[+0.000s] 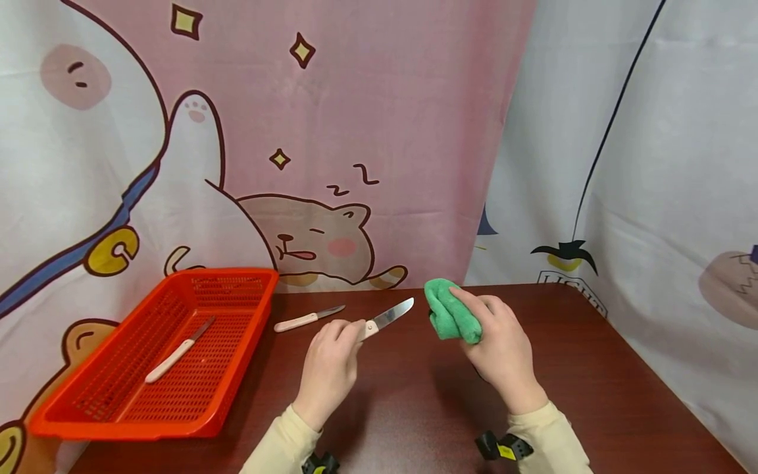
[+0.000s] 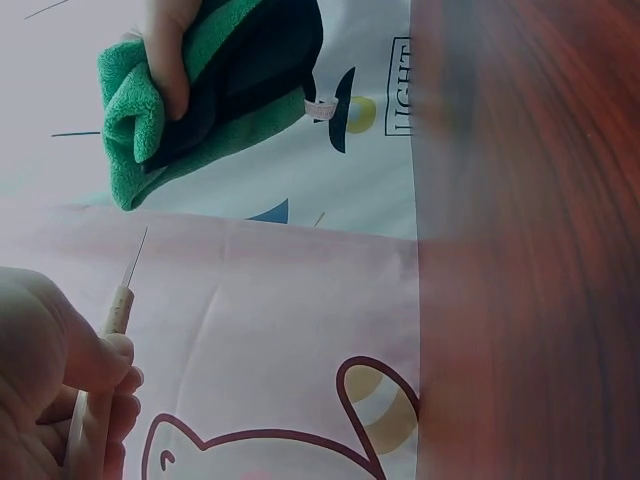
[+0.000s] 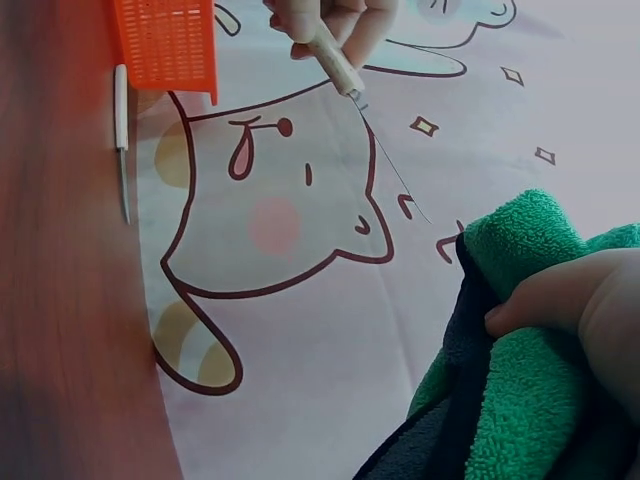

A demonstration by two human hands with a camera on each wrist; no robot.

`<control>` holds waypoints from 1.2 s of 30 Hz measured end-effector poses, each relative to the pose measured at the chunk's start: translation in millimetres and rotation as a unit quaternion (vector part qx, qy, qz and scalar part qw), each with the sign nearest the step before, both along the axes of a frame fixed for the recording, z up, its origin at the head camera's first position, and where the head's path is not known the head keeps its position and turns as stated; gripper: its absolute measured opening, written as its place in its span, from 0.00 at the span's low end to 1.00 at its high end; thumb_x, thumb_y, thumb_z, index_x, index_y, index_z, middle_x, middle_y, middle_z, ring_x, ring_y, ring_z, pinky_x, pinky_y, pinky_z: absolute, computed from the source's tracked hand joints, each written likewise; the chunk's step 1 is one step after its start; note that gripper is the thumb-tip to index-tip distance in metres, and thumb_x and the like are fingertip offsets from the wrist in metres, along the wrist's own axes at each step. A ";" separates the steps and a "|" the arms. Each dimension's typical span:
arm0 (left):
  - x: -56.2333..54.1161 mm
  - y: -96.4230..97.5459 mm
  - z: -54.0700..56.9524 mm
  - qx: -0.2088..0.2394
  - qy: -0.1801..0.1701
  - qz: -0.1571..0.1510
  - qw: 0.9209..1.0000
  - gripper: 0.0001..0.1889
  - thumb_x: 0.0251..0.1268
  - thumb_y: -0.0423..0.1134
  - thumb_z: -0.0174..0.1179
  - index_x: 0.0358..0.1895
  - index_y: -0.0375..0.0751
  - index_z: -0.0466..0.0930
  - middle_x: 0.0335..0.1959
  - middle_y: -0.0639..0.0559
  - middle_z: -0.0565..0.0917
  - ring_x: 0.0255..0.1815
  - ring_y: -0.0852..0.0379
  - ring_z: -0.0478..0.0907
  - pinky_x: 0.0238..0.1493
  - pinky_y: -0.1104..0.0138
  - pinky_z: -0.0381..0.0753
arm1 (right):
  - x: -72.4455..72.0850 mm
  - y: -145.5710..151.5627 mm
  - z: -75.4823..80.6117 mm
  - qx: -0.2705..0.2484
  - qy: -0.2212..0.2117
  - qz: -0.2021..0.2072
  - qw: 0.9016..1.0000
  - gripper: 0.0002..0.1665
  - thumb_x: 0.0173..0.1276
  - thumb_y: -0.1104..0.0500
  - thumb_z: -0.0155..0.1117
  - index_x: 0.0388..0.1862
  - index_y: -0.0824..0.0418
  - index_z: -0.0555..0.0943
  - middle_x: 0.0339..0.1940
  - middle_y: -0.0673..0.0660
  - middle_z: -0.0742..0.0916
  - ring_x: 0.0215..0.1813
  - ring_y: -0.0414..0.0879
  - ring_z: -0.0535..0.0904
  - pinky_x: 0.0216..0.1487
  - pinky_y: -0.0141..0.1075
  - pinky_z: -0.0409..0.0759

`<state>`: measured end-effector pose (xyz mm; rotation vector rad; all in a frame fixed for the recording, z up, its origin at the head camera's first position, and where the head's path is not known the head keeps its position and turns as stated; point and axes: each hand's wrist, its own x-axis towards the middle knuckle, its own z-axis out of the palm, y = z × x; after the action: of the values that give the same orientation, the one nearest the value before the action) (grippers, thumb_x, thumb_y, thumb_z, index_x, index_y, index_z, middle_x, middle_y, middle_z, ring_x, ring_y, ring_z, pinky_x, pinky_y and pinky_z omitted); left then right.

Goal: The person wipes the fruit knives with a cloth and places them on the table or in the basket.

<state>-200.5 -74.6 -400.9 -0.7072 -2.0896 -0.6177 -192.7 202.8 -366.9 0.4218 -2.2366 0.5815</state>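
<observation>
My left hand [image 1: 329,368] grips a small knife [image 1: 393,313] by its pale handle, the blade pointing up and right above the table. In the left wrist view the thumb lies along that handle [image 2: 92,420] and the blade is seen edge-on. A folded green cloth [image 1: 450,309] with a dark underside is pinched in my right hand [image 1: 503,342]. The cloth is held a short distance to the right of the blade tip, and a gap shows between them in the right wrist view. Behind my left hand a second knife [image 1: 304,321] lies on the table.
A red-orange plastic basket [image 1: 237,395] stands at the left of the brown table [image 1: 414,408]. Inside it lies another pale-handled knife [image 1: 177,355]. A curtain [image 1: 403,131] with cartoon animals hangs right behind the table's far edge and along the right side.
</observation>
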 end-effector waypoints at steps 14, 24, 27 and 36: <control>-0.7 -1.8 -0.1 -0.002 -0.003 0.001 1.000 0.20 0.49 0.22 0.70 0.47 0.38 0.81 0.35 0.47 0.80 0.34 0.50 0.77 0.35 0.58 0.79 | -3.9 7.6 -2.0 -0.007 -0.005 -0.005 1.000 0.48 0.40 0.73 0.76 0.64 0.47 0.78 0.44 0.59 0.81 0.45 0.56 0.78 0.35 0.52 0.78; -1.2 -10.6 4.6 -0.009 0.010 0.009 1.000 0.22 0.45 0.20 0.72 0.46 0.35 0.80 0.34 0.45 0.80 0.33 0.48 0.77 0.35 0.58 0.79 | -7.2 13.6 -7.3 -0.004 -0.011 -0.005 1.000 0.48 0.41 0.74 0.75 0.64 0.47 0.78 0.43 0.59 0.81 0.44 0.55 0.78 0.33 0.50 0.77; -1.8 -17.8 8.9 -0.021 0.007 0.011 1.000 0.21 0.46 0.20 0.71 0.46 0.35 0.80 0.34 0.45 0.80 0.33 0.48 0.77 0.36 0.58 0.80 | -7.2 15.1 -9.2 -0.001 -0.020 -0.009 1.000 0.48 0.41 0.74 0.75 0.64 0.48 0.78 0.43 0.59 0.81 0.44 0.55 0.78 0.32 0.50 0.77; -1.7 -44.1 28.8 -0.053 -0.033 0.042 0.997 0.18 0.50 0.21 0.70 0.45 0.33 0.78 0.34 0.44 0.79 0.33 0.46 0.77 0.32 0.56 0.78 | -5.2 22.8 -15.8 0.013 -0.051 -0.020 0.998 0.48 0.43 0.73 0.76 0.65 0.46 0.77 0.44 0.59 0.81 0.44 0.55 0.77 0.30 0.50 0.77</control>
<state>-202.2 -118.7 -372.1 -0.6615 -2.2148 -0.4931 -197.9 225.6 -382.6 0.3668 -2.3469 0.5659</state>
